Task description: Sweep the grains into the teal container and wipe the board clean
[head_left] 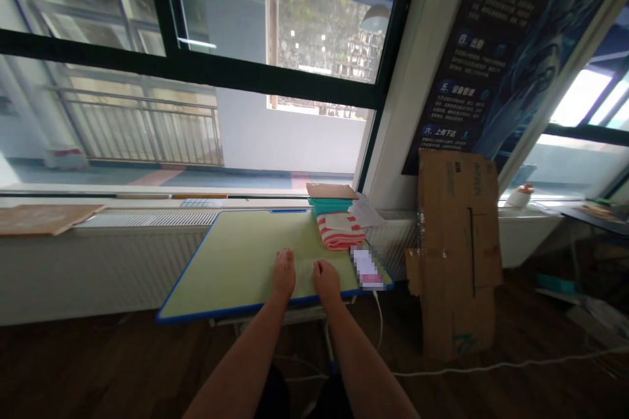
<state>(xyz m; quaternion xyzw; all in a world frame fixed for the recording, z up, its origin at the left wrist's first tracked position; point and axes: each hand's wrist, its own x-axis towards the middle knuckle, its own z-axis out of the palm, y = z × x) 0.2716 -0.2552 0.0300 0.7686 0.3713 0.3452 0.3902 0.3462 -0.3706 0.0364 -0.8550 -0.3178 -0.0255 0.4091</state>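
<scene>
Cloth (pixel 339 236), folded and striped in red and white, is lying in the head view between twelve and one o'clock from the right hand (pixel 326 279), near it but not touching. The fingers of this hand are forming a narrow fist; nothing is showing in it, though its inside is not visible. At nine o'clock from it, the left hand (pixel 284 275) is lying with fingers close together and no visible object; how far they are bending, I cannot tell. Both hands seem to be resting on the table (pixel 230 268).

At about three o'clock, a phone (pixel 367 266) is lying close to the table's edge, and its white cable (pixel 380 319) is hanging over this edge. I think the cable is presenting the main danger: if the right forearm (pixel 354 350) is catching it, the phone could be sliding to the floor (pixel 98 366). At twelve o'clock, a teal stack (pixel 330 205) is standing behind the cloth and carrying a piece of cardboard (pixel 331 191), which a bump could be sending down.
</scene>
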